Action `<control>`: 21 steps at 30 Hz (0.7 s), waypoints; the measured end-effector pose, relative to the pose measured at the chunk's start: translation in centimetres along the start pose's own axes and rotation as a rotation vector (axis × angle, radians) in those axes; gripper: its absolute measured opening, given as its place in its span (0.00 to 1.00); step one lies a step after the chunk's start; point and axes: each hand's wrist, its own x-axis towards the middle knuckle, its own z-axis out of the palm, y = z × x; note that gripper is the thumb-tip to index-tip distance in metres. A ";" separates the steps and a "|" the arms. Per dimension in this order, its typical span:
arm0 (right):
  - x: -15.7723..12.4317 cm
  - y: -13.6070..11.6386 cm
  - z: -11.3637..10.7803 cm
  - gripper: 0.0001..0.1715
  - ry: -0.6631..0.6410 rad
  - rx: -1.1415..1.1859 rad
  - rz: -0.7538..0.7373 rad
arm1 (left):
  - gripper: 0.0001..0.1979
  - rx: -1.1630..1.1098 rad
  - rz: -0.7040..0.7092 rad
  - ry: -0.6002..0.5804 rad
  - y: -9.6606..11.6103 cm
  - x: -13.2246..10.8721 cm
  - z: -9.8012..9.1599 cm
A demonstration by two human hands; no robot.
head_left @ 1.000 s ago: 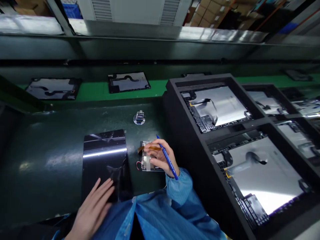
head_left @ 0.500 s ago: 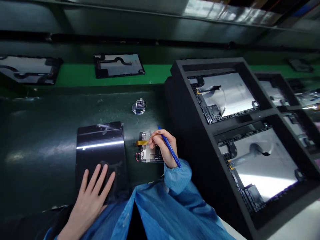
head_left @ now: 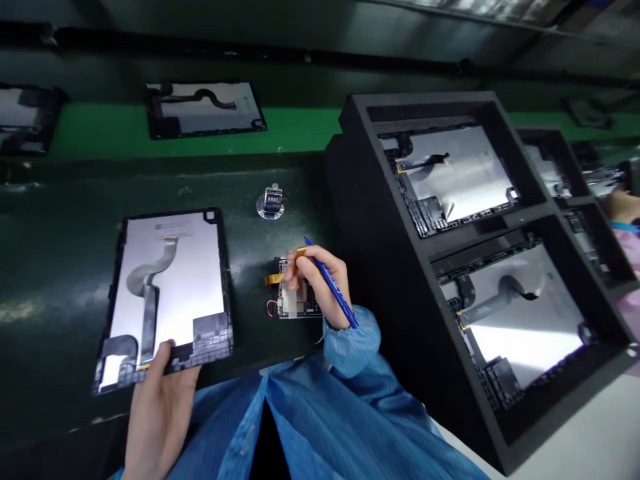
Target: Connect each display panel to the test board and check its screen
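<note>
Head view: nearer than counter [head_left: 271,204], panel [head_left: 185,280] is gripped by left hand [head_left: 161,408], pen [head_left: 341,299] by right hand [head_left: 323,280]. Counter digits are unclear.

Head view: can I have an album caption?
Left hand holds a silver-backed panel; right hand holds a slim blue tool above a circuit board.

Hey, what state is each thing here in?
Tablet panel, silver back showing, gripped in left hand
Blue pen, held in right hand
Orange ribbon, curled at its outer end
Circuit board, exposed, partly hidden
Tally counter, upright
Black rack, holding panels
Far panels, lying on green strip
</note>
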 end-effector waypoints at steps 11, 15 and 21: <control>-0.3 -0.7 -0.1 0.09 -0.047 0.010 -0.012 | 0.33 -0.067 -0.677 -0.974 0.8 -0.2 -3.8; -0.6 -0.9 0.3 0.07 -0.100 -0.004 -0.033 | 0.24 0.481 0.044 -0.564 5.4 3.1 -4.7; -1.0 -1.1 1.3 0.08 -0.183 -0.046 -0.026 | 0.31 1.135 0.715 -0.233 8.8 10.2 -1.7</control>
